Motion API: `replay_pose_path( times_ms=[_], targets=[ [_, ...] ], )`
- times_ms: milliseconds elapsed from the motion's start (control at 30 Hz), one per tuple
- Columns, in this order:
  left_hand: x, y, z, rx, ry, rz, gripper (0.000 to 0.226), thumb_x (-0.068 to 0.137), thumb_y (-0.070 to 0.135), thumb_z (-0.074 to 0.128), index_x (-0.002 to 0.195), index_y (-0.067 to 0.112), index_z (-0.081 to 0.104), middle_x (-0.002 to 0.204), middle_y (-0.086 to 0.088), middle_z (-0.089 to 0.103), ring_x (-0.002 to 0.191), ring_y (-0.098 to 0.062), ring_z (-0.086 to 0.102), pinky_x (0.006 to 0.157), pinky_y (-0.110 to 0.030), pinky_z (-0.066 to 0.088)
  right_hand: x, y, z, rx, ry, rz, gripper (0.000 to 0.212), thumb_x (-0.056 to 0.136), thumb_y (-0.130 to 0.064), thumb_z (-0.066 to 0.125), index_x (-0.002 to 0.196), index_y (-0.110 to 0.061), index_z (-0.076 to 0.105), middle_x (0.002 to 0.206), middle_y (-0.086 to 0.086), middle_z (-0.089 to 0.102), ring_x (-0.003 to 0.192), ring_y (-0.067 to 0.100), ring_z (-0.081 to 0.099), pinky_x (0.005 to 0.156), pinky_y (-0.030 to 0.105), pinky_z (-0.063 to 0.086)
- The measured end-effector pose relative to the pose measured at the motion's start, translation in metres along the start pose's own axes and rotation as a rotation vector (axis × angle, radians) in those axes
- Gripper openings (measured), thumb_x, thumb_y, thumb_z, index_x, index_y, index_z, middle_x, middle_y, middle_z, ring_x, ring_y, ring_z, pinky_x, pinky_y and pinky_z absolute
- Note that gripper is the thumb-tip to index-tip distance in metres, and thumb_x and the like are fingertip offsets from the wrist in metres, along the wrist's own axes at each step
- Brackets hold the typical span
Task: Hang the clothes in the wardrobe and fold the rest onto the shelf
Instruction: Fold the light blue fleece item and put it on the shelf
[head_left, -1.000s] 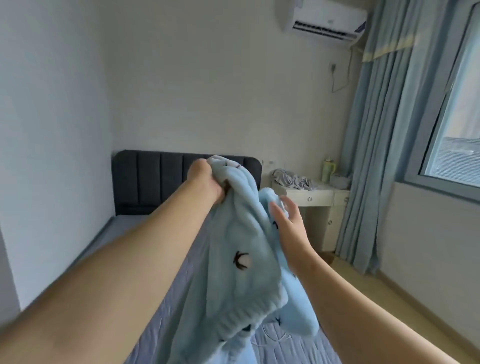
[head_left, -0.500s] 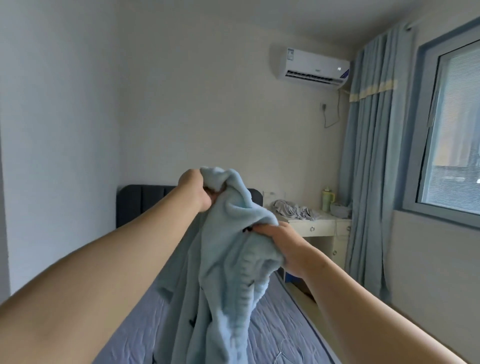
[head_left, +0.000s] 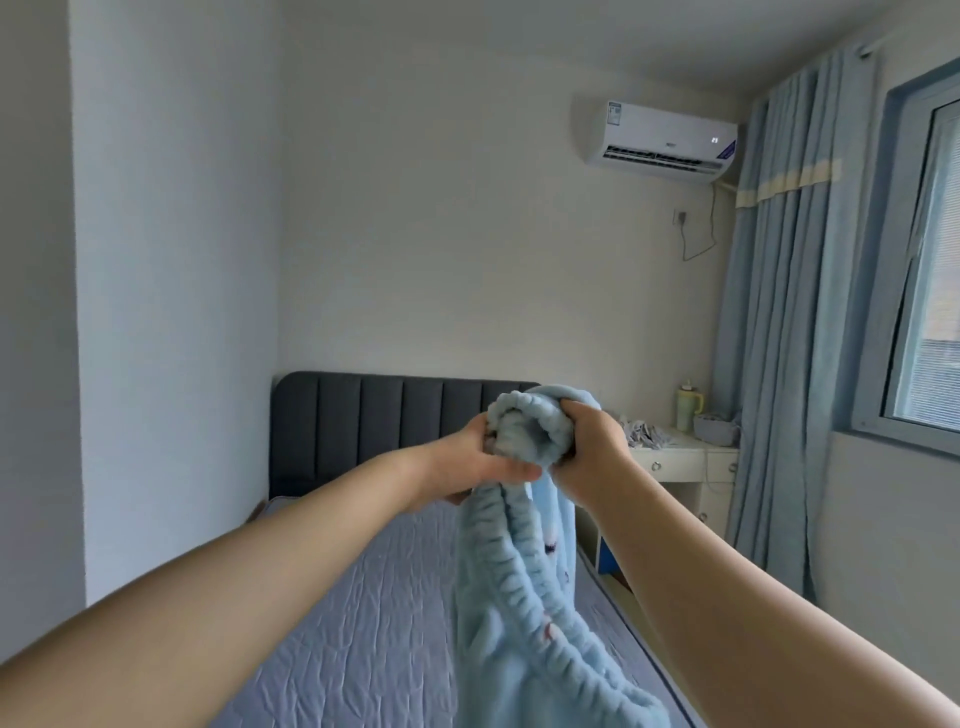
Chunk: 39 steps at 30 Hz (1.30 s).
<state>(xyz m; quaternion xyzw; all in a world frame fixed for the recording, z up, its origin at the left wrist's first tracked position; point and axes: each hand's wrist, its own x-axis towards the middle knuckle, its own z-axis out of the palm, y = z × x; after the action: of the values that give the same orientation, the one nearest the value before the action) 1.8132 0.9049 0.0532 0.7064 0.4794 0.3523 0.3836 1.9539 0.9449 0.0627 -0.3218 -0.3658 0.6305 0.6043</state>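
A fluffy light-blue garment (head_left: 524, 613) with a ribbed hem and small dark embroidered marks hangs in front of me over the bed. Both hands hold its bunched top edge at chest height. My left hand (head_left: 467, 467) grips the fabric from the left with its thumb underneath. My right hand (head_left: 587, 447) clutches the same bunch from the right, knuckles toward me. The two hands almost touch. No wardrobe, hanger or shelf is in view.
A bed with a grey-blue quilted cover (head_left: 358, 623) and a dark padded headboard (head_left: 374, 421) lies below. A white bedside desk (head_left: 685, 462) holds crumpled grey clothes (head_left: 647, 434), a cup and a basket. Blue curtains (head_left: 779, 312) and a window (head_left: 924, 291) are at right.
My hands came together on the garment's top edge and the right hand moved up beside the left. The view tilted further upward, showing more wall and ceiling.
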Motion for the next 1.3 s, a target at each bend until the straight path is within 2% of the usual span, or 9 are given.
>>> replay_pose_path(
  times_ms=[167, 300, 500, 633, 767, 867, 967, 1100, 1300],
  targets=[
    [0.01, -0.014, -0.002, 0.222, 0.333, 0.013, 0.031, 0.077, 0.012, 0.058, 0.106, 0.018, 0.051, 0.083, 0.002, 0.055, 0.078, -0.014, 0.054, 0.066, -0.027, 0.046, -0.003, -0.004, 0.015, 0.077, -0.043, -0.008, 0.021, 0.096, -0.009, 0.041, 0.09, -0.007, 0.061, 0.08, 0.014, 0.065, 0.073, 0.021, 0.062, 0.055, 0.03, 0.052],
    [0.008, -0.03, -0.013, 0.537, 0.345, -0.175, 0.01, 0.08, 0.01, 0.052, 0.082, 0.019, 0.052, 0.078, 0.001, 0.055, 0.068, -0.013, 0.05, 0.059, -0.024, 0.038, -0.01, -0.018, 0.012, 0.06, -0.032, -0.082, 0.019, 0.096, -0.01, 0.044, 0.111, -0.005, 0.056, 0.09, 0.016, 0.062, 0.076, 0.021, 0.061, 0.065, 0.032, 0.053],
    [0.01, -0.027, -0.033, 0.45, 0.443, -0.126, 0.016, 0.089, 0.021, 0.049, 0.1, 0.012, 0.058, 0.102, -0.007, 0.062, 0.092, -0.022, 0.056, 0.077, -0.03, 0.042, -0.014, -0.025, -0.009, -0.141, 0.116, -0.276, 0.005, 0.085, -0.009, 0.063, 0.088, -0.009, 0.058, 0.079, 0.01, 0.063, 0.07, 0.019, 0.064, 0.062, 0.033, 0.057],
    [0.013, -0.003, -0.038, 0.409, 0.567, 0.005, 0.018, 0.089, 0.03, 0.051, 0.073, 0.021, 0.051, 0.084, 0.001, 0.058, 0.081, -0.02, 0.053, 0.065, -0.028, 0.038, -0.012, -0.011, -0.023, -0.501, 0.153, -0.123, 0.042, 0.079, -0.024, 0.071, 0.112, -0.005, 0.054, 0.092, 0.014, 0.063, 0.074, 0.021, 0.063, 0.054, 0.028, 0.052],
    [0.014, 0.018, -0.041, 0.635, 0.52, 0.062, 0.005, 0.086, 0.029, 0.057, 0.086, 0.024, 0.057, 0.089, 0.003, 0.059, 0.085, -0.018, 0.053, 0.066, -0.025, 0.037, -0.009, 0.002, -0.032, -0.947, 0.259, -0.284, 0.076, 0.073, -0.04, 0.074, 0.132, -0.013, 0.035, 0.126, 0.01, 0.042, 0.112, 0.027, 0.049, 0.091, 0.039, 0.045],
    [0.018, 0.021, -0.036, 0.721, 0.434, 0.061, 0.006, 0.085, 0.028, 0.059, 0.09, 0.024, 0.057, 0.098, 0.0, 0.062, 0.088, -0.019, 0.053, 0.072, -0.025, 0.039, -0.014, 0.005, -0.026, -0.972, 0.018, -0.48, 0.082, 0.069, -0.048, 0.074, 0.138, -0.03, 0.033, 0.139, 0.003, 0.036, 0.128, 0.023, 0.036, 0.107, 0.046, 0.034],
    [0.018, 0.022, -0.032, 0.695, 0.41, 0.088, 0.008, 0.084, 0.025, 0.061, 0.092, 0.024, 0.058, 0.101, 0.0, 0.064, 0.094, -0.019, 0.056, 0.074, -0.025, 0.041, -0.013, 0.017, -0.022, -1.272, -0.213, -0.403, 0.077, 0.065, -0.046, 0.077, 0.132, -0.034, 0.039, 0.125, 0.0, 0.051, 0.12, 0.024, 0.043, 0.102, 0.047, 0.037],
    [0.012, 0.023, -0.039, 0.728, 0.36, 0.107, 0.014, 0.079, 0.026, 0.069, 0.09, 0.027, 0.06, 0.089, 0.009, 0.061, 0.087, -0.012, 0.056, 0.072, -0.022, 0.04, -0.004, 0.021, -0.035, -1.516, -0.165, -0.276, 0.021, 0.074, -0.033, 0.071, 0.068, -0.027, 0.052, 0.068, -0.007, 0.053, 0.082, 0.021, 0.053, 0.081, 0.035, 0.037],
    [-0.003, 0.005, -0.058, 0.975, 0.223, -0.073, 0.024, 0.066, 0.029, 0.079, 0.077, 0.033, 0.058, 0.074, 0.016, 0.06, 0.078, -0.007, 0.057, 0.061, -0.023, 0.042, 0.003, 0.001, -0.043, -1.739, 0.095, -0.394, 0.014, 0.075, -0.035, 0.059, 0.077, -0.023, 0.052, 0.087, -0.003, 0.06, 0.09, 0.023, 0.057, 0.074, 0.03, 0.035]
  ],
)
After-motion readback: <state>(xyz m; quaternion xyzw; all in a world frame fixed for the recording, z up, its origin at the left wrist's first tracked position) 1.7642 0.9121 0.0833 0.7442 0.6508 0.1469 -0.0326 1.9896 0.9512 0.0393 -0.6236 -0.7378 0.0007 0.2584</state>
